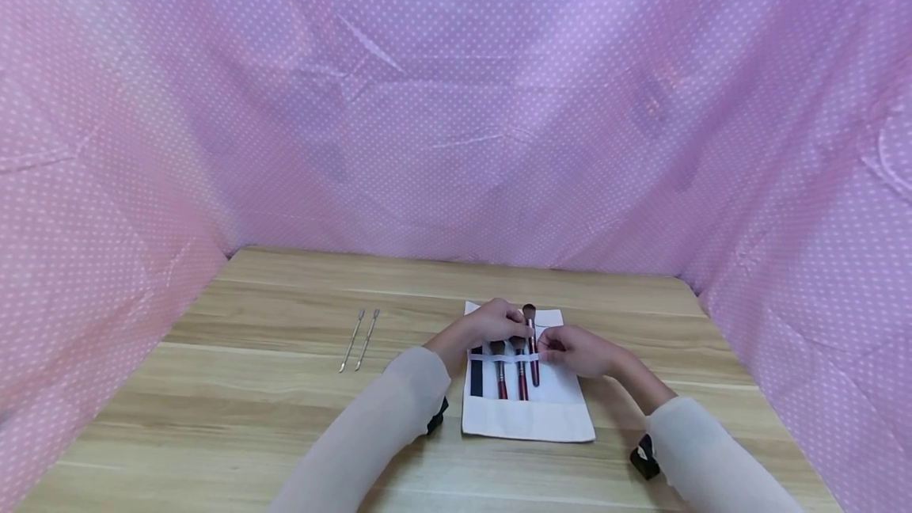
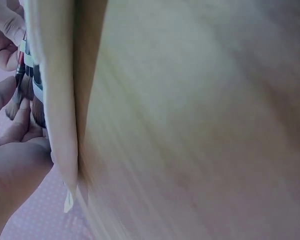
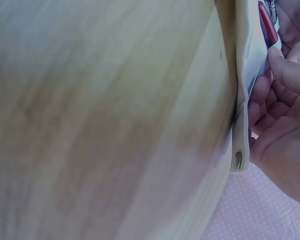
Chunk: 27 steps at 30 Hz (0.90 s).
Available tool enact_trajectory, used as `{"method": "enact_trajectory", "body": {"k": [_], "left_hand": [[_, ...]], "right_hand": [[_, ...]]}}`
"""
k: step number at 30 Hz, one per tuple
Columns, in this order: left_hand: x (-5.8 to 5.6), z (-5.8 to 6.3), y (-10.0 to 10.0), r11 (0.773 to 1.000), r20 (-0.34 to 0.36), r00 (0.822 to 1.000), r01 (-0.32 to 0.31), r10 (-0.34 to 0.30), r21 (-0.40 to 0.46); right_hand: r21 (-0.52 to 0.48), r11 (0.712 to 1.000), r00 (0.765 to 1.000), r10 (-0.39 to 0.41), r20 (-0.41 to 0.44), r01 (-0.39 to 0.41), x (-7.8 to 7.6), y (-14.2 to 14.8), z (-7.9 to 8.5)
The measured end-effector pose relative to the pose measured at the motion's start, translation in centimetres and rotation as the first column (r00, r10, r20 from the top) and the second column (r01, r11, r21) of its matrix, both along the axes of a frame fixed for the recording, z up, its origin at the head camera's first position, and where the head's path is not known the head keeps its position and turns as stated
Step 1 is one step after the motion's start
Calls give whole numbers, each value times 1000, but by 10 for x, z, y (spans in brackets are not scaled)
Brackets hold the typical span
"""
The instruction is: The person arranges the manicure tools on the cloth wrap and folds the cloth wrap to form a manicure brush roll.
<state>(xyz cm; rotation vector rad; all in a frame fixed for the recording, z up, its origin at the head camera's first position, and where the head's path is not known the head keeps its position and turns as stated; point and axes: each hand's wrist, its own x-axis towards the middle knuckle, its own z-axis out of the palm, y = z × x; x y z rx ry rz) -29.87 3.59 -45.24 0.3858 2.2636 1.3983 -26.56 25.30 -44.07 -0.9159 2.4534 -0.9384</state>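
Note:
A white fabric brush roll (image 1: 527,420) lies unfolded on the table. Two makeup brushes (image 1: 502,388) with red handles sit under its white elastic band (image 1: 488,357), heads toward the far side. A third makeup brush (image 1: 535,372), slimmer and set higher, stands at their right. My left hand (image 1: 496,321) pinches this third brush below its bristles, as the left wrist view also shows. On the right of the roll, my right hand (image 1: 580,349) pinches the elastic band between thumb and fingers, close beside the red handle end (image 3: 268,24).
Two slim metal double-ended tools (image 1: 351,340) lie side by side on the wooden table (image 1: 271,402), left of the roll. A dark strip (image 1: 476,374) shows at the roll's left side. Pink dotted cloth (image 1: 456,180) hangs around the table's back and sides.

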Motion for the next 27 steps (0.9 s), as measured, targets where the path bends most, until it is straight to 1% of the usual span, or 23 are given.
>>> {"method": "enact_trajectory", "body": {"k": [1,4,8,10,15,22,25,27], "left_hand": [[0,0,-1,1000,0,1000,-4,4,-4],[-2,0,-2,999,21,999,-25,24,26],[-4,-2,-2,998,31,999,-23,21,63],[-5,-2,-2,999,-1,1000,-10,10,43],[-6,-3,-2,999,-82,996,27,-31,-46],[-7,-2,-1,992,-93,990,95,-103,-89],[-7,-3,-2,990,-104,987,110,-119,-89],[-7,-3,-2,992,-100,988,107,-114,-72]], "right_hand": [[1,1000,1000,6,0,-6,0,0,-1],[5,1000,1000,17,3,-18,-1,0,-3],[8,1000,1000,25,1,-25,-2,0,-4],[8,1000,1000,26,-2,-26,-2,0,-5],[9,1000,1000,23,4,-23,-2,0,-5],[5,1000,1000,23,19,-23,-1,0,-4],[7,1000,1000,23,11,-23,-1,0,-5],[8,1000,1000,24,8,-24,-1,0,-5]]}}
